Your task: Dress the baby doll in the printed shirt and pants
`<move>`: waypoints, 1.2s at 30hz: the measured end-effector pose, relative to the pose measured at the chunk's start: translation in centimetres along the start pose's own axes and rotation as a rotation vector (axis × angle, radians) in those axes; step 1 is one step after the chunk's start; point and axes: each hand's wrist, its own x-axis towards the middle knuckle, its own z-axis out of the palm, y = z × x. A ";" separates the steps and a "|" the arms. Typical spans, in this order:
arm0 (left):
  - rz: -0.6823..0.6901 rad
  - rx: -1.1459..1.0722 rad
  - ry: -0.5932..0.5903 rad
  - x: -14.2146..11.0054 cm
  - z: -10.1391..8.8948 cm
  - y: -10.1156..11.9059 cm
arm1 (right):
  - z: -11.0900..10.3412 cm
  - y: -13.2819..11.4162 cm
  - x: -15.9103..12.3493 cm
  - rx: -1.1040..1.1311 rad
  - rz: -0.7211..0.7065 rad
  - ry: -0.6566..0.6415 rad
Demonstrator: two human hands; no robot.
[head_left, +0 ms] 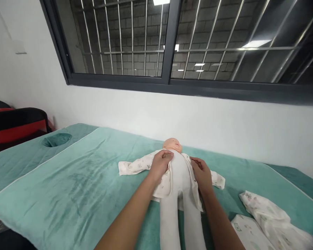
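A baby doll (pixel 172 144) lies on its back, head toward the wall, on a green-covered bed. White footless-looking leggings or a bodysuit (pixel 179 177) cover its torso and legs; the feet are out of frame. An open white printed baby jacket (pixel 138 166) is around it, both sleeves spread sideways. At the jacket's left front edge, near the doll's chest, my left hand (pixel 161 162) pinches the cloth. My right hand (pixel 200 172) has its fingers closed at the other front edge, by the doll's shoulder.
More printed white baby clothes (pixel 266 215) lie crumpled at the lower right of the bed (pixel 67 184). A face hole (pixel 56 139) is at the bed's left. Beside it sits a black and red bag (pixel 18 126). A barred window (pixel 169 45) is above the white wall.
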 end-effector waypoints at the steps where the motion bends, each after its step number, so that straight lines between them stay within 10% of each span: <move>1: 0.005 0.022 -0.004 0.2 0.5 0.4 | 0.3 0.1 0.0 0.016 0.002 -0.015; 11: 0.088 0.317 -0.211 -0.8 2.4 2.2 | 0.4 -2.2 -1.3 0.248 -0.003 -0.428; 16: 0.256 0.940 0.024 -5.6 0.2 -0.4 | 0.0 -2.4 -1.1 -0.022 -0.018 -0.233; 23: 0.377 1.432 0.008 -10.2 -0.8 -2.5 | 0.9 -3.5 -1.7 -0.361 -0.133 -0.309; 36: -0.005 0.378 -0.120 -10.8 -3.7 -1.3 | 1.1 -4.4 -1.7 -0.084 -0.149 -0.388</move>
